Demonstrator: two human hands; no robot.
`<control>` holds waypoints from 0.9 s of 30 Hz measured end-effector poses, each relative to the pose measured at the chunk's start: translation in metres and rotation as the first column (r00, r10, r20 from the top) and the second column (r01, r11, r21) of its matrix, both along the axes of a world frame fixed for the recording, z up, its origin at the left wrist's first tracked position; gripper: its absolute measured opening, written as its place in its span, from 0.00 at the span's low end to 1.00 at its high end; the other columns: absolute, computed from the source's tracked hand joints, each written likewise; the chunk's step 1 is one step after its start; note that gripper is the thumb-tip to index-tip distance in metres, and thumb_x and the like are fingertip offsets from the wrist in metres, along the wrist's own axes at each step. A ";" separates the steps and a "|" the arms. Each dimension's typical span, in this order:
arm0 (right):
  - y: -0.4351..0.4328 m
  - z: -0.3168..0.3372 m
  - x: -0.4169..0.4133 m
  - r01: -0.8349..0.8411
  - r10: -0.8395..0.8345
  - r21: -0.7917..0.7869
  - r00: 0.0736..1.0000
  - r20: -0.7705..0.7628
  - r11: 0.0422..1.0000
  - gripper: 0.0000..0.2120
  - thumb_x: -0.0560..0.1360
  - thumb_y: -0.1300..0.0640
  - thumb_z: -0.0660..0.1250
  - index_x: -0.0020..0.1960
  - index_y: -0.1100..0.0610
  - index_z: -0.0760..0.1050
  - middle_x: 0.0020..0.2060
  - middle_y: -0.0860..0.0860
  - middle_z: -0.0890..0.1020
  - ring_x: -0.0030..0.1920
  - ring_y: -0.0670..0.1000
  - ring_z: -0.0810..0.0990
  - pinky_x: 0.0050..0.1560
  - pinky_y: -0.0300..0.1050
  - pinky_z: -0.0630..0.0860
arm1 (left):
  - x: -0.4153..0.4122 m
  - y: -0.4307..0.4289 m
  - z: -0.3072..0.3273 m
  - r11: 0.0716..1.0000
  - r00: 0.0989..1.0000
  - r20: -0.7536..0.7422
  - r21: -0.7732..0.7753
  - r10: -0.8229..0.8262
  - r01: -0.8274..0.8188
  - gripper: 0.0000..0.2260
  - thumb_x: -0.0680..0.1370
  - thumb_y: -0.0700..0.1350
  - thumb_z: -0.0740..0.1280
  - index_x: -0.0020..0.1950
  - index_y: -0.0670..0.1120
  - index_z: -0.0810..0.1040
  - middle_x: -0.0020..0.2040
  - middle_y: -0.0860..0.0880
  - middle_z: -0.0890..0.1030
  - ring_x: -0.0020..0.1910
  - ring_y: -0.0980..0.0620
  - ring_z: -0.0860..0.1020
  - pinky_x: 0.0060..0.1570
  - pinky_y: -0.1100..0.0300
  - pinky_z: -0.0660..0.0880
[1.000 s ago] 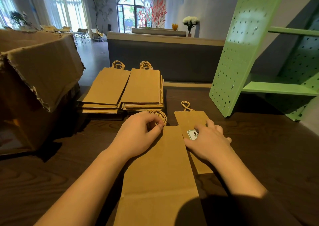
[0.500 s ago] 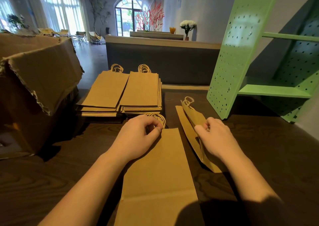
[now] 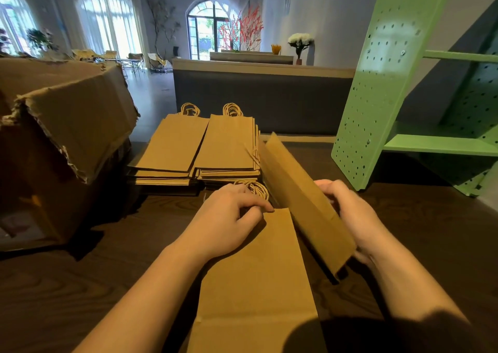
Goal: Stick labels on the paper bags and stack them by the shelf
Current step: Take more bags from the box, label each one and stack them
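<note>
Brown kraft paper fills the middle of our head view: a flat brown paper bag [image 3: 256,285] lies lengthwise on the dark wooden table [image 3: 80,285] directly in front of us, its twisted paper cord handles [image 3: 256,188] at the far end. Our left hand [image 3: 229,218] rests on that far end, fingers curled, with thumb and fingertips pinching the bag's top edge just beside the handles. Our right hand [image 3: 353,218] grips a second brown paper bag [image 3: 301,199], fingers wrapped behind it. This bag is lifted off the table and tilted up on its long edge, just right of the flat bag, with its far end pointing away from us; we cannot tell whether a label is on it. Beyond our hands, two stacks of flat brown paper bags sit side by side on the far part of the table, the left stack [image 3: 175,148] touching the right stack [image 3: 229,142], their handles pointing away. At the far left stands a torn brown cardboard box [image 3: 67,126]. At the far right rises a light green perforated metal shelf [image 3: 382,83], well apart from both bags we handle.
</note>
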State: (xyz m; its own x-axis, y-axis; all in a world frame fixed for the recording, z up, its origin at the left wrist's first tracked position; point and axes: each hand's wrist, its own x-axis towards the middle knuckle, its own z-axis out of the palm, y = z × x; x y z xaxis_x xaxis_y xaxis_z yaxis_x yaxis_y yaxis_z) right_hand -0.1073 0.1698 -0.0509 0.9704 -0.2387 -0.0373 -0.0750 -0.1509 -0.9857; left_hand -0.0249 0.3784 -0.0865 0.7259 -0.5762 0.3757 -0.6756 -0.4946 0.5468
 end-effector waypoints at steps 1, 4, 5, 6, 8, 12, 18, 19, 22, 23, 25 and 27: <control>0.003 -0.003 0.000 -0.083 0.085 -0.070 0.996 0.022 0.994 0.13 0.80 0.48 0.60 0.55 0.49 0.82 0.47 0.47 0.85 0.48 0.43 0.82 0.45 0.42 0.77 | -0.001 0.000 0.000 1.000 1.000 0.004 -0.006 -0.001 0.001 0.14 0.83 0.50 0.59 0.52 0.62 0.84 0.47 0.63 0.76 0.54 0.63 0.72 0.54 0.61 0.70; 0.010 -0.013 0.005 -0.227 0.243 -0.272 0.970 0.023 0.935 0.13 0.76 0.40 0.63 0.56 0.40 0.82 0.50 0.34 0.82 0.51 0.33 0.79 0.48 0.35 0.73 | -0.003 -0.003 0.000 0.997 1.000 0.000 -0.071 -0.001 0.001 0.18 0.82 0.56 0.53 0.40 0.60 0.80 0.40 0.57 0.77 0.45 0.58 0.74 0.46 0.57 0.69; 0.009 -0.017 0.008 -0.218 0.236 -0.315 0.971 0.020 0.924 0.11 0.75 0.41 0.66 0.55 0.37 0.82 0.53 0.32 0.80 0.54 0.33 0.78 0.52 0.35 0.72 | -0.003 -0.003 -0.001 0.990 0.999 -0.034 -0.138 -0.015 0.010 0.21 0.83 0.59 0.51 0.38 0.56 0.78 0.38 0.53 0.77 0.42 0.55 0.75 0.44 0.54 0.69; 0.008 -0.019 0.010 -0.203 0.225 -0.346 0.974 0.024 0.916 0.10 0.74 0.42 0.69 0.55 0.35 0.82 0.57 0.31 0.77 0.57 0.33 0.76 0.55 0.36 0.71 | -0.003 -0.004 -0.001 0.974 0.995 -0.090 -0.224 -0.050 0.029 0.25 0.83 0.61 0.51 0.38 0.52 0.78 0.37 0.50 0.77 0.41 0.52 0.76 0.44 0.50 0.70; 0.006 -0.022 0.010 -0.203 0.226 -0.362 0.974 0.023 0.910 0.14 0.70 0.43 0.74 0.55 0.35 0.81 0.58 0.29 0.74 0.56 0.31 0.74 0.55 0.32 0.70 | -0.001 -0.003 -0.001 0.948 0.980 -0.183 -0.317 -0.085 0.023 0.31 0.82 0.67 0.50 0.40 0.44 0.79 0.39 0.44 0.80 0.42 0.45 0.78 0.48 0.41 0.73; 0.004 -0.028 0.010 -0.229 0.244 -0.300 0.970 0.010 0.926 0.24 0.66 0.42 0.77 0.61 0.37 0.78 0.57 0.39 0.80 0.57 0.39 0.78 0.58 0.42 0.78 | -0.003 -0.004 0.000 0.970 0.982 -0.188 -0.239 -0.005 -0.041 0.25 0.78 0.65 0.62 0.40 0.45 0.84 0.40 0.51 0.84 0.43 0.52 0.81 0.47 0.43 0.78; -0.003 -0.024 0.016 0.096 -0.087 -0.043 0.982 0.166 0.994 0.20 0.74 0.64 0.73 0.62 0.47 0.79 0.57 0.45 0.82 0.54 0.39 0.81 0.43 0.31 0.77 | 0.001 0.000 0.005 0.898 0.955 -0.288 -0.434 -0.065 -0.070 0.18 0.82 0.46 0.67 0.32 0.47 0.80 0.35 0.53 0.83 0.41 0.59 0.82 0.42 0.59 0.76; -0.006 -0.024 0.017 0.099 -0.106 0.046 0.980 0.170 0.994 0.20 0.74 0.66 0.72 0.62 0.49 0.79 0.57 0.47 0.83 0.55 0.43 0.83 0.45 0.35 0.79 | 0.002 0.000 0.006 0.885 0.952 -0.296 -0.459 -0.073 -0.075 0.20 0.82 0.47 0.67 0.29 0.49 0.77 0.32 0.53 0.79 0.37 0.57 0.78 0.40 0.59 0.72; -0.007 -0.019 0.017 0.025 -0.079 0.367 0.988 0.134 0.930 0.26 0.74 0.71 0.69 0.67 0.51 0.75 0.57 0.55 0.83 0.52 0.55 0.86 0.45 0.48 0.84 | 0.002 0.001 0.008 0.816 0.917 -0.370 -0.570 -0.150 -0.096 0.21 0.78 0.56 0.68 0.34 0.41 0.77 0.36 0.41 0.76 0.38 0.48 0.74 0.44 0.52 0.68; -0.009 -0.018 0.016 -0.008 -0.052 0.423 0.990 0.129 0.906 0.28 0.74 0.73 0.68 0.69 0.50 0.73 0.58 0.56 0.83 0.53 0.57 0.86 0.45 0.49 0.84 | 0.001 0.002 0.010 0.784 0.899 -0.399 -0.610 -0.179 -0.114 0.22 0.76 0.57 0.68 0.38 0.37 0.79 0.38 0.38 0.78 0.40 0.46 0.75 0.46 0.49 0.69; -0.010 -0.014 0.013 -0.079 0.013 0.477 0.990 0.140 0.875 0.33 0.73 0.74 0.67 0.71 0.47 0.71 0.59 0.57 0.82 0.53 0.60 0.85 0.40 0.47 0.84 | 0.003 0.004 0.014 0.718 0.862 -0.456 -0.675 -0.222 -0.172 0.16 0.76 0.53 0.69 0.44 0.40 0.83 0.43 0.40 0.82 0.44 0.44 0.78 0.49 0.47 0.71; -0.010 -0.011 0.010 -0.155 0.083 0.458 0.981 0.173 0.875 0.36 0.71 0.74 0.67 0.71 0.43 0.70 0.61 0.56 0.82 0.50 0.60 0.83 0.29 0.41 0.77 | 0.006 0.007 0.018 0.638 0.816 -0.515 -0.727 -0.262 -0.254 0.09 0.75 0.47 0.71 0.51 0.46 0.85 0.48 0.42 0.85 0.48 0.44 0.79 0.52 0.47 0.71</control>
